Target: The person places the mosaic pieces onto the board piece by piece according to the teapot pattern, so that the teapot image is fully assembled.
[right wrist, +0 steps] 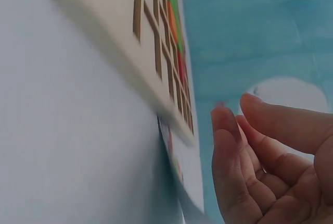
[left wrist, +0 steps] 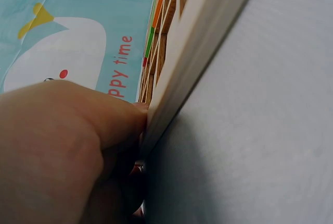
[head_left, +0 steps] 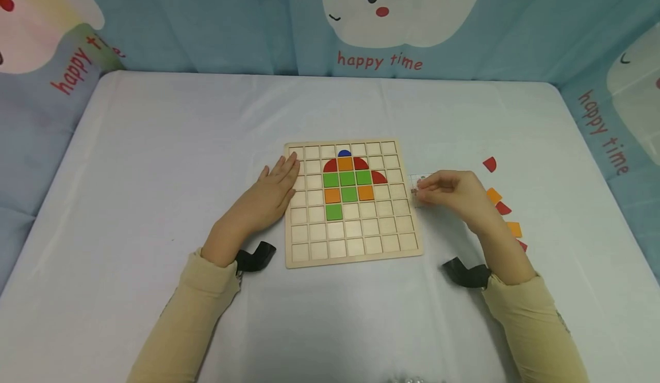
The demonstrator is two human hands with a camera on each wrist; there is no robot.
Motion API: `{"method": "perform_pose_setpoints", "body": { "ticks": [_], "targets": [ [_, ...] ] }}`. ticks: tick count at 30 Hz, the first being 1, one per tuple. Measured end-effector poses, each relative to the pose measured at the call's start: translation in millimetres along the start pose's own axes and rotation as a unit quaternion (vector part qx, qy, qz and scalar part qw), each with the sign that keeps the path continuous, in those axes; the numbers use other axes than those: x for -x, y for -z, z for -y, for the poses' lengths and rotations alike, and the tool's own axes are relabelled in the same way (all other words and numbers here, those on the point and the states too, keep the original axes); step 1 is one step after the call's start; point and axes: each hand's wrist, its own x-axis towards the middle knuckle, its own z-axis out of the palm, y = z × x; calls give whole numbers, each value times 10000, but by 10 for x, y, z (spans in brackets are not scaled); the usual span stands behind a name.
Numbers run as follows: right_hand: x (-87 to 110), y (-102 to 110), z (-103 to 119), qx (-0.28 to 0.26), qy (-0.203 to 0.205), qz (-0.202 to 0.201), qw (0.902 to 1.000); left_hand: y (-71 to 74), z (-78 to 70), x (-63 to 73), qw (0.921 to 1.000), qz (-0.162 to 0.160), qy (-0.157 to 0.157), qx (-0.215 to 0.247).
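Observation:
A square wooden grid board (head_left: 381, 245) lies on the white table. Green, orange, red and blue tiles form a pattern in its cells, including a blue half-round piece (head_left: 344, 153) at the top and a green square (head_left: 334, 212) lowest. My left hand (head_left: 263, 197) rests on the board's left edge with fingers extended; the left wrist view shows the thumb (left wrist: 119, 117) against its side. Beyond the right edge, my right hand (head_left: 454, 194) hovers by a small printed card (head_left: 420, 180), partly covering it. In the right wrist view its thumb (right wrist: 283, 125) and fingers are apart, nothing between them.
Loose pieces lie to the right of my right hand: a red quarter-round (head_left: 490, 164), an orange square (head_left: 494, 194), another red piece (head_left: 503, 208) and more partly behind the forearm. A blue printed curtain (head_left: 247, 22) surrounds the table's far side.

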Motion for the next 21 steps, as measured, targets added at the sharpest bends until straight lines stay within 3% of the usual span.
{"method": "perform_pose_setpoints", "body": {
  "ticks": [11,21],
  "targets": [
    [156,331,-108,495,-309,-507,9970,-16,-9,-1,10000,4,4,23],
    [215,515,-184,719,-886,-742,9907,-14,-2,-6,10000,48,36,16]
  ]
}}
